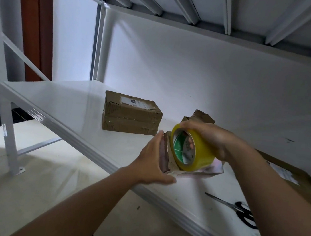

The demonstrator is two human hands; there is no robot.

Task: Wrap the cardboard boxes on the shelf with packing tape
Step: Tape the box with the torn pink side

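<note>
At the shelf's [60,108] front edge, our left hand [152,161] braces a small cardboard box [166,153] with straight fingers while our right hand [211,137] grips the yellow tape roll [195,150] atop it; the box looks light and crushable, best held by its ends

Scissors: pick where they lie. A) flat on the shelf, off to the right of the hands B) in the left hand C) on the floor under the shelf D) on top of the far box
A: the scissors lie flat on the shelf, right of both hands, while the right hand grips the tape roll.
</note>
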